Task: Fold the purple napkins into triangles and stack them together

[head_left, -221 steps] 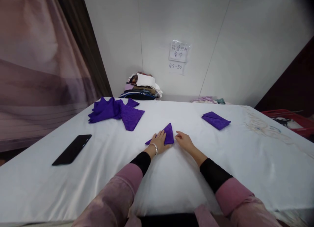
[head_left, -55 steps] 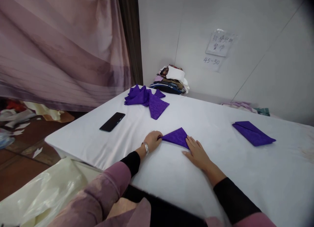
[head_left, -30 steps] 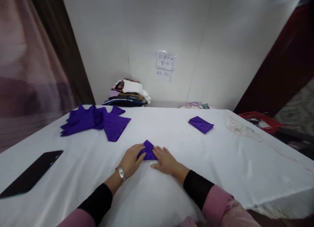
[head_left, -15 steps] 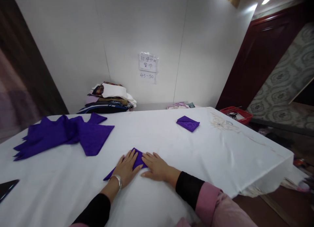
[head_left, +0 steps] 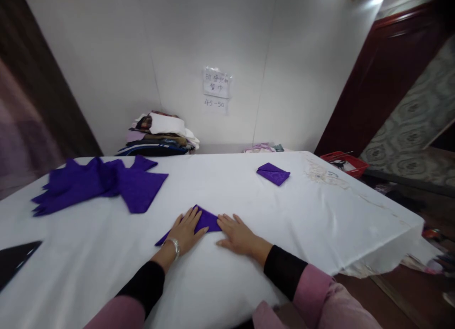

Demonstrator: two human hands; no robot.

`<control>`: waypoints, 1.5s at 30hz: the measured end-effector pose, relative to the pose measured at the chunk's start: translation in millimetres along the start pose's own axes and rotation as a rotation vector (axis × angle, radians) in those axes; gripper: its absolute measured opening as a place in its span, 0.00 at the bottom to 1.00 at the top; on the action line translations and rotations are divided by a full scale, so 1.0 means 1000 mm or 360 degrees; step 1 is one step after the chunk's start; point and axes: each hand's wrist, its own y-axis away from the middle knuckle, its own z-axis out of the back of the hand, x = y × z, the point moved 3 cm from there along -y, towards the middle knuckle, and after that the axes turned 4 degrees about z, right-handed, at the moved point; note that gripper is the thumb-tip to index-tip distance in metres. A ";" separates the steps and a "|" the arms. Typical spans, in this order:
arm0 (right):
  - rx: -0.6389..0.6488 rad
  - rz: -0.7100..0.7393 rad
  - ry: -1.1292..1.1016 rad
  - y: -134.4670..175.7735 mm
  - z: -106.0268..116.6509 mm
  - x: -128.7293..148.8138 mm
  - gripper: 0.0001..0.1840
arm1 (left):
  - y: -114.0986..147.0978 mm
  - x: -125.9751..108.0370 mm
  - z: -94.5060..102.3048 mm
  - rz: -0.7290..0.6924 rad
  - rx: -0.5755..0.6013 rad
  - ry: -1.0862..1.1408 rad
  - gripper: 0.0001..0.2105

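Our left hand (head_left: 185,232), no longer pinching, lay open on the purple cloth (head_left: 208,220). Our open right hand (head_left: 236,235) touched its right corner, seemingly steadying it.

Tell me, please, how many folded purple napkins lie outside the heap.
2: the near napkin under the left hand, edge at the right hand; the far napkin behind, rightward. The heap could hide others.

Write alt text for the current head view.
A person's left hand lies flat on a folded purple napkin on a white tablecloth; the right hand has its fingertips at the napkin's right end. Beyond lie a second folded napkin, right, and a pile of purple napkins, left.
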 end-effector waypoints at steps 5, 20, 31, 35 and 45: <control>0.0039 -0.0030 0.0046 0.001 -0.003 -0.003 0.38 | -0.001 -0.005 0.012 0.0054 0.0133 0.0174 0.32; -0.0967 -0.0496 -0.0772 0.020 -0.001 -0.052 0.21 | 0.004 -0.024 -0.005 -0.0149 -0.0030 0.0098 0.25; -0.0707 -0.0435 -0.0517 -0.003 0.003 -0.028 0.12 | 0.005 -0.026 -0.004 -0.0117 -0.0083 0.0122 0.25; -0.0677 -0.0474 -0.0568 -0.011 0.006 -0.031 0.10 | 0.002 -0.025 -0.003 -0.0077 -0.0060 0.0159 0.26; -0.0519 -0.0483 -0.0331 -0.013 0.001 -0.034 0.08 | -0.002 -0.021 -0.005 -0.0073 -0.0071 0.0054 0.26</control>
